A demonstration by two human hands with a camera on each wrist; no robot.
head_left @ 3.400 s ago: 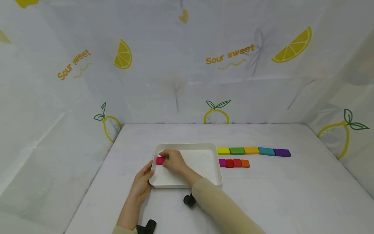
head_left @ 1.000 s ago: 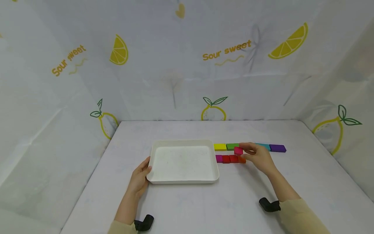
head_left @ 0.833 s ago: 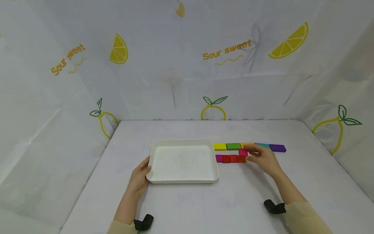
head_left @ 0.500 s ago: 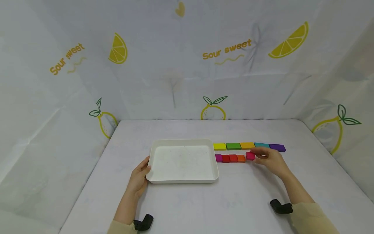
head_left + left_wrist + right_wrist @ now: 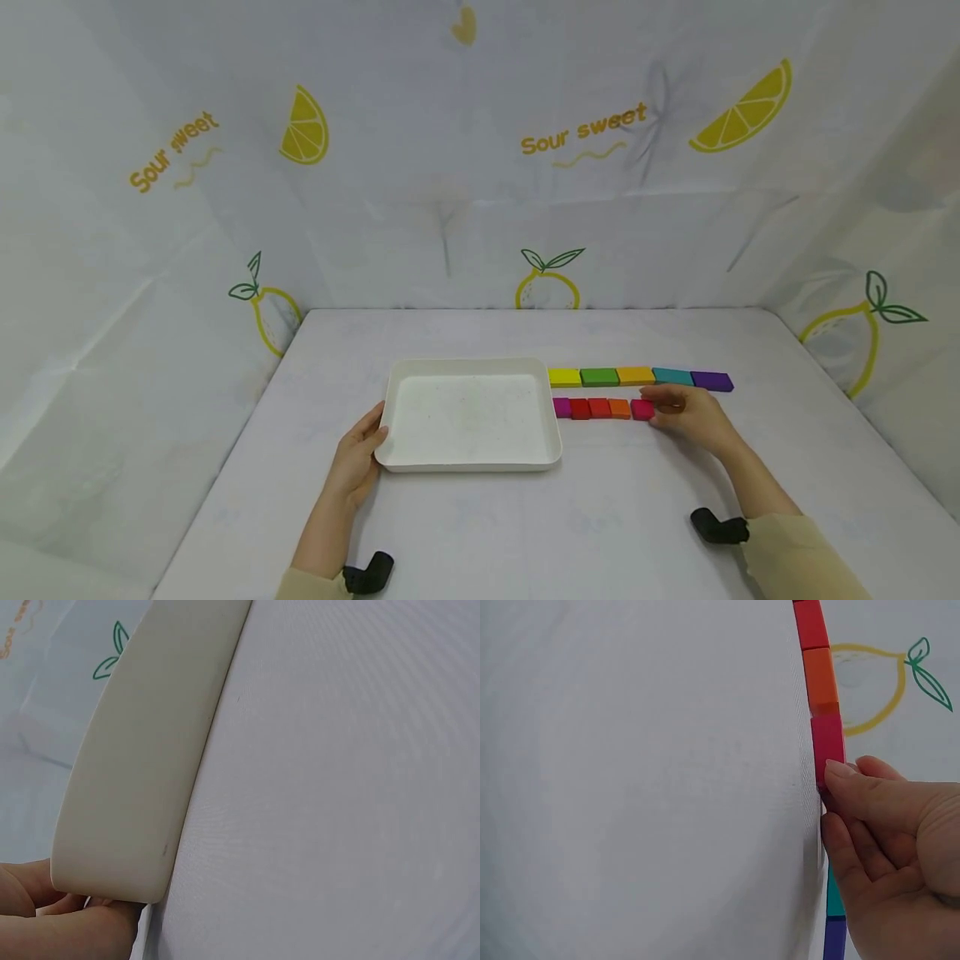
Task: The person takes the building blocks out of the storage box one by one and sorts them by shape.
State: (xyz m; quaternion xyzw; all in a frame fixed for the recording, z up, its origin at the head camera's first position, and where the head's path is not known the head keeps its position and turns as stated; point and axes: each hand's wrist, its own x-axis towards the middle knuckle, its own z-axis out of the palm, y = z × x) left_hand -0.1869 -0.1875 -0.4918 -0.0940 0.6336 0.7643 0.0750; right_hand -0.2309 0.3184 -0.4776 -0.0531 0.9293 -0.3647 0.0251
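A pink-red block (image 5: 642,409) lies at the right end of the front row, a narrow gap from the orange block (image 5: 619,408). My right hand (image 5: 693,417) pinches it between thumb and fingers. The right wrist view has the thumb on the near face of the pink block (image 5: 828,742). At the left, a shallow white tray (image 5: 468,467) sits flat with nothing in it. My left hand (image 5: 357,454) grips its left side, thumb at the rim. In the left wrist view, fingers (image 5: 75,937) curl at the end of the tray wall (image 5: 135,787).
The front row also has a magenta block (image 5: 562,407) and two red blocks (image 5: 580,408). Behind it runs a row of longer blocks: yellow (image 5: 565,378), green (image 5: 599,378), orange-yellow (image 5: 634,377), blue (image 5: 672,377) and purple (image 5: 712,382). A lemon-print curtain hangs beyond the table (image 5: 480,533).
My right hand has carried the pink-red block out of the tray, rightward past the orange block, and lowered it at the front row's end. My left hand stays on the tray.
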